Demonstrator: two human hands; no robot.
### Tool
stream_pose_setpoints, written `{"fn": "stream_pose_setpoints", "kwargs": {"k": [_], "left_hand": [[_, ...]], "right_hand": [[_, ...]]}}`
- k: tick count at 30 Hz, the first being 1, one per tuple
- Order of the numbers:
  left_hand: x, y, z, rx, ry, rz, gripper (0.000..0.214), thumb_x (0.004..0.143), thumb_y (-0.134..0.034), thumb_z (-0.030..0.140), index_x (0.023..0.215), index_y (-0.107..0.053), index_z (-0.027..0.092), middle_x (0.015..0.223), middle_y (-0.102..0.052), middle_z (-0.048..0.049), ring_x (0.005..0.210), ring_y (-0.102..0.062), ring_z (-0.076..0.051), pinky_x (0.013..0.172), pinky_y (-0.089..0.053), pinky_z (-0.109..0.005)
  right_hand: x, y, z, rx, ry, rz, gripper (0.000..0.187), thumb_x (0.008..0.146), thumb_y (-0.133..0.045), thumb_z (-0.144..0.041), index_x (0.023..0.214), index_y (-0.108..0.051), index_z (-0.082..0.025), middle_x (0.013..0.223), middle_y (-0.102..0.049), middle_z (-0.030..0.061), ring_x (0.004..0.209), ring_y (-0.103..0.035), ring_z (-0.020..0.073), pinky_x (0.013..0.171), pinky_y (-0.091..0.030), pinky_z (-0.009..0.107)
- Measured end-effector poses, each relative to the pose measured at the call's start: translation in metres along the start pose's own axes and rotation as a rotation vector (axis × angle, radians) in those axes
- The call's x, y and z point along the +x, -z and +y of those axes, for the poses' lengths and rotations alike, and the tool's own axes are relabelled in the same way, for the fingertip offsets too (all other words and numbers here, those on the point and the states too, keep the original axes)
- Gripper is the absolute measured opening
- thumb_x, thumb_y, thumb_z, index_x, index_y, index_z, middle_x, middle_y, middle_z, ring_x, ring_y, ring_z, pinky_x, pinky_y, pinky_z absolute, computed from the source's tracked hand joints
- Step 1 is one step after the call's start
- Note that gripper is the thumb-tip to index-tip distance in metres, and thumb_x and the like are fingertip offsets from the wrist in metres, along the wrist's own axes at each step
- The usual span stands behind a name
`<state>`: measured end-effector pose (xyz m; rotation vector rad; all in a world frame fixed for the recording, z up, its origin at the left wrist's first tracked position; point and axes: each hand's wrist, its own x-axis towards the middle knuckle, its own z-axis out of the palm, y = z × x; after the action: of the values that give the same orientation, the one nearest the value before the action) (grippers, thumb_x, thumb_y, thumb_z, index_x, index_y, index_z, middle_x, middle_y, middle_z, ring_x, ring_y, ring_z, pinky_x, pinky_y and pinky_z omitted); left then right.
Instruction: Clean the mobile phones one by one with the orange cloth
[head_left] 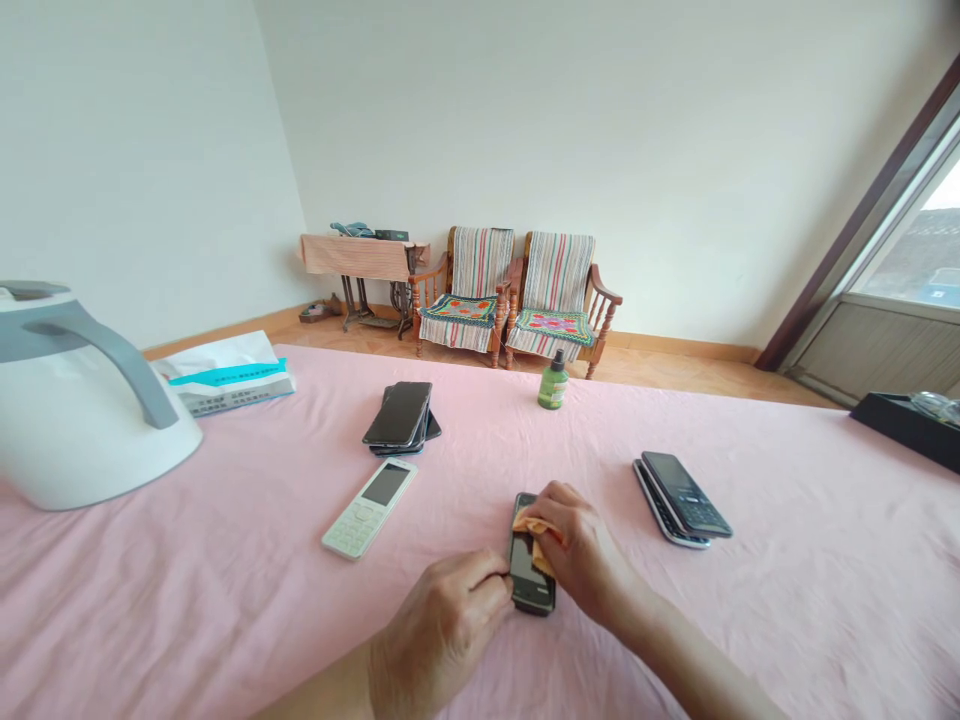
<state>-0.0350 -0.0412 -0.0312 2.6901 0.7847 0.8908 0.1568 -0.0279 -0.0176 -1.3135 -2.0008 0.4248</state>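
A dark mobile phone (531, 590) lies face up on the pink cloth in front of me. My left hand (454, 610) is closed, its fingertips gripping the phone's left edge. In my right hand (581, 545) an orange cloth (541, 558) is pinched and pressed on the phone's screen, covering part of it. To the left lies a white keypad phone (371, 507). Behind that sits a stack of dark smartphones (401, 415). On the right, a black keypad phone (686, 493) rests on another phone with a pale edge (667, 530).
A green spray bottle (553, 385) stands near the pink cloth's far edge (480, 375). At left are a white kettle (82, 420) and a tissue pack (232, 375). A black box (904, 430) sits at far right. Two wooden chairs (555, 290) stand beyond.
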Motion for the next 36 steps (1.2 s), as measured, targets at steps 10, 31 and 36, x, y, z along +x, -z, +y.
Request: {"fn": "stream_pose_setpoints", "kwargs": {"k": [10,31,36], "left_hand": [[0.002,0.001,0.001,0.051,-0.052,-0.028,0.020,0.092,-0.040,0.010,0.085,-0.059,0.015,0.087,-0.062,-0.0037,0.076,-0.060,-0.015,0.068,-0.053,-0.026],[0.003,0.002,0.004,0.083,-0.070,-0.010,0.023,0.092,-0.039,0.009,0.085,-0.060,0.015,0.084,-0.063,-0.0035,0.075,-0.061,-0.015,0.067,-0.054,-0.025],[0.003,0.001,0.002,0.027,-0.057,-0.029,0.022,0.093,-0.039,0.011,0.095,-0.060,0.017,0.090,-0.064,-0.0035,0.081,-0.062,-0.015,0.073,-0.054,-0.027]], "right_hand": [[0.001,0.004,-0.005,-0.040,0.010,-0.048,0.028,0.074,-0.048,0.003,0.075,-0.065,-0.019,0.080,-0.056,0.0033,0.079,-0.053,0.0166,0.071,-0.041,0.028],[0.007,0.008,-0.012,-0.223,0.059,-0.118,0.026,0.081,-0.046,-0.001,0.078,-0.064,-0.020,0.081,-0.055,0.0024,0.078,-0.050,0.0157,0.072,-0.036,0.028],[-0.001,0.012,-0.025,-0.262,0.060,-0.180,0.025,0.078,-0.047,-0.001,0.072,-0.062,-0.020,0.080,-0.056,0.0013,0.077,-0.050,0.0148,0.071,-0.033,0.027]]}}
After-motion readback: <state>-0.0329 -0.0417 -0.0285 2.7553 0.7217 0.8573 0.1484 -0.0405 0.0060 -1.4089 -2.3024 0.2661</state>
